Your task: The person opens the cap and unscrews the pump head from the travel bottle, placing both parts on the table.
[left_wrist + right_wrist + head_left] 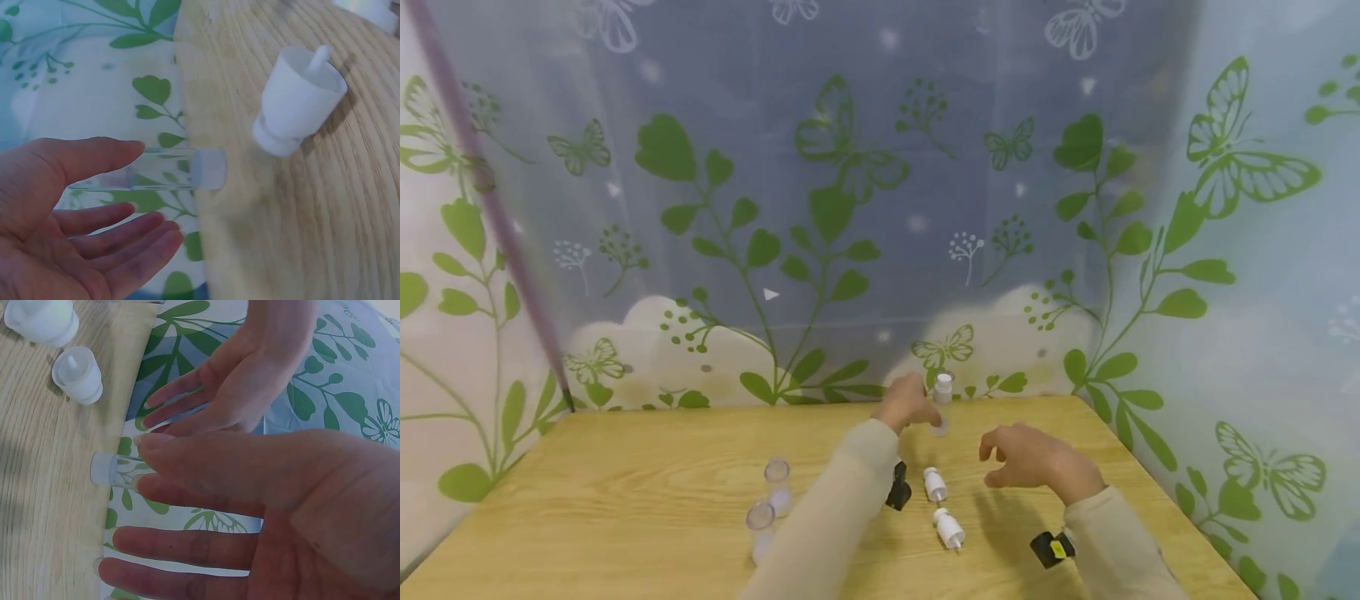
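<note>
Near the back edge of the table a clear cylindrical bottle [943, 392] stands upright. It has a whitish base [211, 169]. My left hand [910, 404] is right at this bottle, its thumb overlapping the bottle's side in the left wrist view and its fingers [140, 244] loosely extended. To the right, my right hand [1033, 457] hovers over the table with relaxed, spread fingers and nothing in them. Between the hands and nearer me lie two white cup-shaped pieces, a farther one [935, 483] and a nearer one [949, 529], each with a thin stem poking out.
Two more clear bottles, one farther [777, 486] and one nearer [760, 531], stand left of my left forearm. Black wrist devices [897, 487] hang below both wrists. A leaf-and-butterfly curtain [850, 250] rises behind the wooden table [647, 467].
</note>
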Action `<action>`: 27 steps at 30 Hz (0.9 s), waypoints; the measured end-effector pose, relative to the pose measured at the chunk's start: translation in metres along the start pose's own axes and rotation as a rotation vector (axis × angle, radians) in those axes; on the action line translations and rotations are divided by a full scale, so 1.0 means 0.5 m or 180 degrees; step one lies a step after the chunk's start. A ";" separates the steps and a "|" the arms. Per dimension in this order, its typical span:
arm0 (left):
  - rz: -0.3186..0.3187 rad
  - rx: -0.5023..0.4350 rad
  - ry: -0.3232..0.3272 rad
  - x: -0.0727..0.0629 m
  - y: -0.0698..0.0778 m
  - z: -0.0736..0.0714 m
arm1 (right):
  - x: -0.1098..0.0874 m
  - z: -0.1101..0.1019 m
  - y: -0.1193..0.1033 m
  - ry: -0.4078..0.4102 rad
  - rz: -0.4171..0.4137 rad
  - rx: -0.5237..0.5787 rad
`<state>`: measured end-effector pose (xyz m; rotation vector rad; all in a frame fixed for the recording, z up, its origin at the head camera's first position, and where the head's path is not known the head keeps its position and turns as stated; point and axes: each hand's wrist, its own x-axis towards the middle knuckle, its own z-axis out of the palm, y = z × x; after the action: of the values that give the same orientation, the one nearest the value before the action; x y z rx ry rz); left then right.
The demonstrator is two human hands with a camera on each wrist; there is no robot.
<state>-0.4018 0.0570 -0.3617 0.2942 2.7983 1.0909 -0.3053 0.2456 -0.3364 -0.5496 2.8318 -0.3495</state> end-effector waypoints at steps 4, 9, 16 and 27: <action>-0.0090 -0.0173 0.0175 0.012 -0.006 0.017 | 0.000 -0.002 -0.001 -0.0010 -0.0037 0.0052; -0.0135 -0.0414 0.0228 0.023 -0.015 0.049 | -0.002 -0.005 0.000 -0.0084 -0.0039 0.0058; -0.0147 -0.0270 0.0547 0.058 -0.031 0.101 | -0.002 -0.005 -0.007 -0.0108 -0.0086 0.0066; -0.0108 -0.0325 0.0733 0.072 -0.022 0.110 | 0.004 -0.011 -0.013 -0.0062 -0.0292 -0.0110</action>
<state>-0.4282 0.0932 -0.4112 0.1163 2.9170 1.3331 -0.3062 0.2402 -0.3298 -0.6877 2.8048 -0.3103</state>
